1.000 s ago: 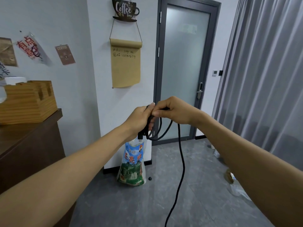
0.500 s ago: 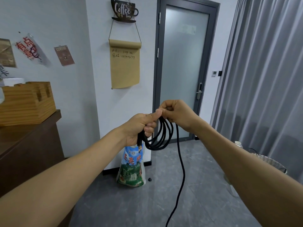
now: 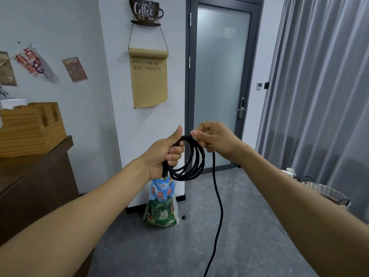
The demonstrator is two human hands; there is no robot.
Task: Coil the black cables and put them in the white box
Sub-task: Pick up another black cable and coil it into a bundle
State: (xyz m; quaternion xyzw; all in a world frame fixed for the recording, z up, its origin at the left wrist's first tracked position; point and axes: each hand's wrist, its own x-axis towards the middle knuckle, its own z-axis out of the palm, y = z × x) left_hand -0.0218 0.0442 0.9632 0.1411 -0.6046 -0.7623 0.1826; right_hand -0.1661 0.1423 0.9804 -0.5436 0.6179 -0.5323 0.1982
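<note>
A black cable (image 3: 196, 162) is held up at chest height in front of a wall and a door (image 3: 221, 84). Several loops are gripped in the left hand (image 3: 165, 154), fingers closed around the bundle, thumb raised. The top of the coil is pinched between thumb and fingers of the right hand (image 3: 214, 139). The loose end is left hanging to the floor (image 3: 249, 226), beside a printed bag (image 3: 160, 204).

Matt black cable (image 3: 200, 156), ribbed wooden box (image 3: 32, 128), frosted glass door (image 3: 219, 82), glossy printed plastic bag (image 3: 160, 204)
</note>
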